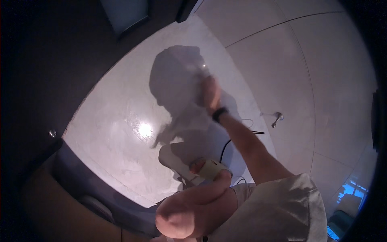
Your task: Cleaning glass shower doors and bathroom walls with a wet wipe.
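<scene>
My right hand (211, 92) reaches out over a pale, glossy surface (121, 112) and is blurred. Its fingers cannot be made out, nor whether anything is in them. A black wristband (219, 114) circles the wrist. The shadow of a head and upper body (175, 78) falls on the surface around the hand. A tiny bright spot shows just above the fingers. My left hand is out of view. Below the arm are my bent bare knee (175, 216) and a foot in what looks like a cream slide sandal (208, 170).
A black cable (224, 149) runs past the foot under my forearm. Right of it, a small metal fixture (277, 118) sticks out from a pale panelled surface (272, 60). Dark panelling (54, 75) with a metal knob (52, 133) borders the left side.
</scene>
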A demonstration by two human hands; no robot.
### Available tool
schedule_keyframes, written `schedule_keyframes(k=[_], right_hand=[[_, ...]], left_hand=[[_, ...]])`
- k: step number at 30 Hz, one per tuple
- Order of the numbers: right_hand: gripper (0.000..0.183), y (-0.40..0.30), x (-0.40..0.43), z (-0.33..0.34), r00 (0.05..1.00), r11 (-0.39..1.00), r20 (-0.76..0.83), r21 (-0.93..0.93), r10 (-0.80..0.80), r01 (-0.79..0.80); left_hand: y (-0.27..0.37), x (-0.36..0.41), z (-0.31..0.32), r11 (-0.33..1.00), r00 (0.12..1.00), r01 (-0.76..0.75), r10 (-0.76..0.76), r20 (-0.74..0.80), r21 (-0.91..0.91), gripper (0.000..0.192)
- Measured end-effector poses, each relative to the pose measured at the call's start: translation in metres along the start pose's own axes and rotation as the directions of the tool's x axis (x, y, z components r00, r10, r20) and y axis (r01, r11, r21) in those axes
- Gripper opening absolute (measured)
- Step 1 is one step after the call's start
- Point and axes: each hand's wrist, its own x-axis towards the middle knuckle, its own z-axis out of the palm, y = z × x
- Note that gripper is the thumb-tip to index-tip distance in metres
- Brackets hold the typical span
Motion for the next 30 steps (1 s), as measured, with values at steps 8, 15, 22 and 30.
schedule_keyframes(k=[8, 15, 22, 30], right_hand=[[0.019, -0.099, -0.115, -0.026, 0.812, 0.956, 0.518, 0.247, -0.269, 0.159], [0.022, 0.038, 0.080, -0.002, 0.925, 0.957, -0.246, 0.076, 0.291, -0.280], [0.029, -0.141, -0.088, 0.051, 0.857, 0.865, 0.242, -0.107, -0.455, 0.490], [0.024, -0.128, -0.255, 0.034, 0.186, 0.461, 0.561, 0.399, -0.806, 0.793]], left_hand=[[0.006, -0.035, 0.036, 0.984, 0.986, 0.165, -0.167, -0.023, -0.069, 0.069], [0.018, -0.051, 0.073, 0.960, 0.960, 0.253, -0.264, -0.090, -0.119, 0.070], [0.044, -0.078, 0.102, 0.914, 0.910, 0.364, -0.390, -0.139, -0.180, 0.071], [0.051, -0.089, 0.134, 0.904, 0.870, 0.385, -0.423, -0.254, -0.188, 0.072]])
